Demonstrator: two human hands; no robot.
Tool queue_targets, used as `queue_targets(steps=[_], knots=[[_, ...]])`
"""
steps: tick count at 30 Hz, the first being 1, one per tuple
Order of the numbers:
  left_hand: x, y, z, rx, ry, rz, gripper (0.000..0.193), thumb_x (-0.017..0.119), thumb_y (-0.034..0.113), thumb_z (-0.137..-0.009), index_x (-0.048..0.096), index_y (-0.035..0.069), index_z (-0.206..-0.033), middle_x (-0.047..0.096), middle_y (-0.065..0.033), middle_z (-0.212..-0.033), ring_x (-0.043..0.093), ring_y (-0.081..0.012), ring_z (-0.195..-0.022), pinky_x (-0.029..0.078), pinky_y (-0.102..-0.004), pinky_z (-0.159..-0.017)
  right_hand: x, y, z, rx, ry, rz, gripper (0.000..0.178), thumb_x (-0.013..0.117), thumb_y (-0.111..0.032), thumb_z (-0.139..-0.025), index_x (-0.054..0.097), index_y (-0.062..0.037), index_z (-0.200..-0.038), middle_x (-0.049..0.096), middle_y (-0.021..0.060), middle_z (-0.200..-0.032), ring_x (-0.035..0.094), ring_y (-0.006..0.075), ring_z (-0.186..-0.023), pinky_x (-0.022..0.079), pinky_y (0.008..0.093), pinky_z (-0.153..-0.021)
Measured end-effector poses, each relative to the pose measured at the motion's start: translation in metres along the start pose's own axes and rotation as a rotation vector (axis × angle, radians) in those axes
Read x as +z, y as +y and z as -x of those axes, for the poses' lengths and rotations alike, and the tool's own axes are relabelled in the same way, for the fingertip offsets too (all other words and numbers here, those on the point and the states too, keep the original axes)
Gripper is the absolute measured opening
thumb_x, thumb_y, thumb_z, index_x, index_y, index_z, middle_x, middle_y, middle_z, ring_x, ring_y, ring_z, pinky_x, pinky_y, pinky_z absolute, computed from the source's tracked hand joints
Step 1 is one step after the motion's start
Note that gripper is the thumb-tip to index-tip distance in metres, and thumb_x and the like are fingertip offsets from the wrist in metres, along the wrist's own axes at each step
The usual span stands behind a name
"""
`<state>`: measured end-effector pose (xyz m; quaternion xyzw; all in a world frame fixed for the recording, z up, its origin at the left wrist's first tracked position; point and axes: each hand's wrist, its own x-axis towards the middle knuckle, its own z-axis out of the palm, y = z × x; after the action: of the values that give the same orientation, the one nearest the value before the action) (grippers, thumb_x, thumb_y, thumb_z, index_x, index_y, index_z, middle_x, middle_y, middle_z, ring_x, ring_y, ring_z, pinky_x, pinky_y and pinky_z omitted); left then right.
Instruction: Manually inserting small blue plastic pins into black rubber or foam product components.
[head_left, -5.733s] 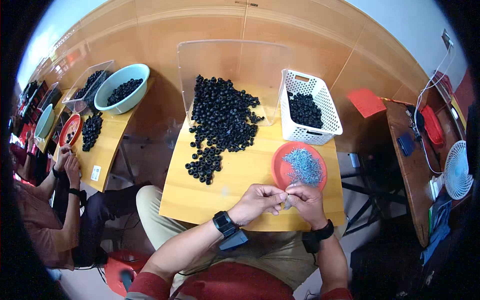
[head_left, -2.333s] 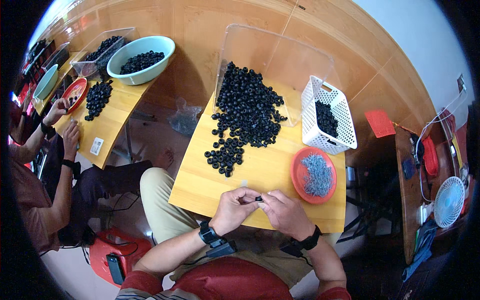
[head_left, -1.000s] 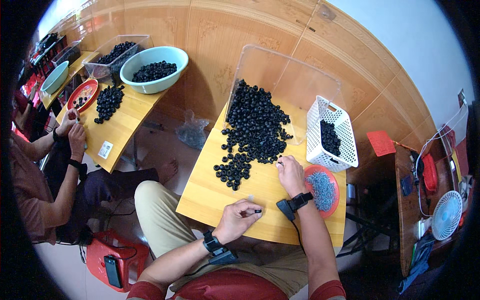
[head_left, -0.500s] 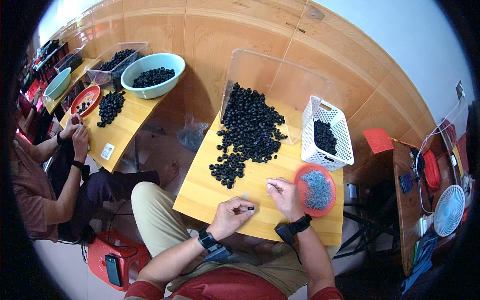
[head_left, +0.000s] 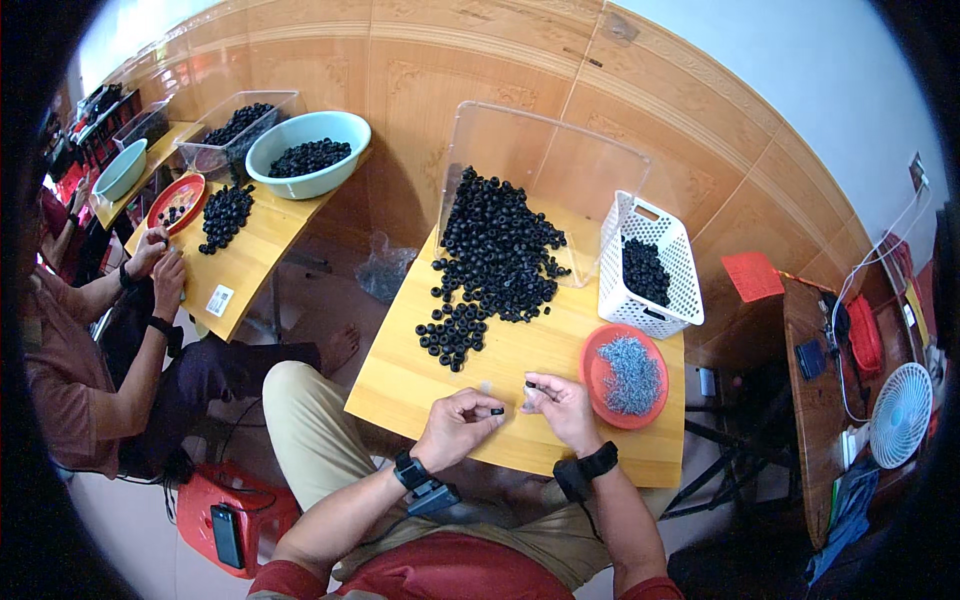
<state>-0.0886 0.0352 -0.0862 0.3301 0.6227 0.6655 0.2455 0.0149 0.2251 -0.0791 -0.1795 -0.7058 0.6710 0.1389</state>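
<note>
Over the near part of the yellow wooden table (head_left: 400, 385), my left hand (head_left: 452, 424) pinches a small black cylindrical piece (head_left: 497, 411) between thumb and fingertips. Just to its right is my right hand (head_left: 564, 408), its fingertips pressed together. A tiny dark bit shows at those fingertips, too small to name. Beyond my hands lies a large heap of black ring-shaped pieces (head_left: 492, 235), with a looser cluster (head_left: 452, 333) at its near end. Close beside my right hand stands a red plate (head_left: 598, 405) holding a pile of small grey-blue wiry bits (head_left: 632, 375).
A white perforated basket (head_left: 684, 262) with black pieces stands at the table's far right. Behind the heap rises a clear plastic bin (head_left: 545, 125). To the left, a person (head_left: 110, 375) works at another table (head_left: 255, 265) with a light-green basin (head_left: 335, 180). A fan (head_left: 900, 415) is at far right.
My right hand has moved down and left, closer to my left hand, and a dark bit now shows at its fingertips. The left hand still pinches the black piece.
</note>
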Motion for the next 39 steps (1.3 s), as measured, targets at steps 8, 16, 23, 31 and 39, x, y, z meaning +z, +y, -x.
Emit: queue_targets(steps=[8,16,23,31,39], knots=[[0.0,0.002,0.001,-0.049,0.008,0.059,0.015,0.074,0.004,-0.085,0.071,0.001,-0.099,0.066,-0.0031,-0.093,0.062,-0.0066,-0.079,0.051,-0.0211,-0.072,0.006,-0.003,0.003,-0.085,-0.027,0.05,0.023,0.057,-0.003,-0.096,0.062,0.0053,-0.118,0.066,0.0092,-0.102,0.067,0.0157,-0.088,0.059,0.032,-0.081],[0.001,0.011,-0.001,-0.06,0.004,0.051,0.015,0.074,0.004,-0.084,0.072,0.003,-0.1,0.064,0.0,-0.092,0.056,-0.0048,-0.078,0.047,-0.0202,-0.07,0.012,0.0,0.006,-0.064,-0.106,-0.011,0.021,0.062,0.0,-0.093,0.065,0.0037,-0.114,0.068,0.0082,-0.104,0.066,0.0148,-0.092,0.054,0.028,-0.085],[0.002,-0.003,-0.001,-0.022,0.014,0.071,0.015,0.074,0.005,-0.084,0.072,0.001,-0.099,0.065,-0.003,-0.089,0.06,-0.0061,-0.076,0.05,-0.0207,-0.068,0.021,-0.01,0.009,-0.124,-0.174,0.051,0.02,0.061,0.001,-0.093,0.066,0.0046,-0.113,0.063,0.0057,-0.104,0.061,0.013,-0.097,0.053,0.0264,-0.084],[0.002,-0.001,-0.001,-0.007,0.024,0.046,0.016,0.075,0.006,-0.084,0.071,0.001,-0.099,0.066,-0.0036,-0.087,0.06,-0.0064,-0.074,0.051,-0.0217,-0.067,0.028,-0.003,0.013,-0.179,-0.141,0.087,0.019,0.06,0.001,-0.094,0.067,0.0052,-0.111,0.06,0.0061,-0.106,0.058,0.0126,-0.1,0.051,0.0248,-0.084],[0.002,-0.001,0.0,-0.03,0.016,0.04,0.017,0.074,0.006,-0.085,0.07,0.001,-0.101,0.067,-0.0017,-0.089,0.06,-0.0049,-0.078,0.051,-0.0211,-0.07,0.032,0.007,0.017,-0.172,-0.013,0.058,0.013,0.064,-0.003,-0.093,0.067,0.0037,-0.103,0.064,0.0044,-0.097,0.061,0.0105,-0.088,0.05,0.0238,-0.08]])
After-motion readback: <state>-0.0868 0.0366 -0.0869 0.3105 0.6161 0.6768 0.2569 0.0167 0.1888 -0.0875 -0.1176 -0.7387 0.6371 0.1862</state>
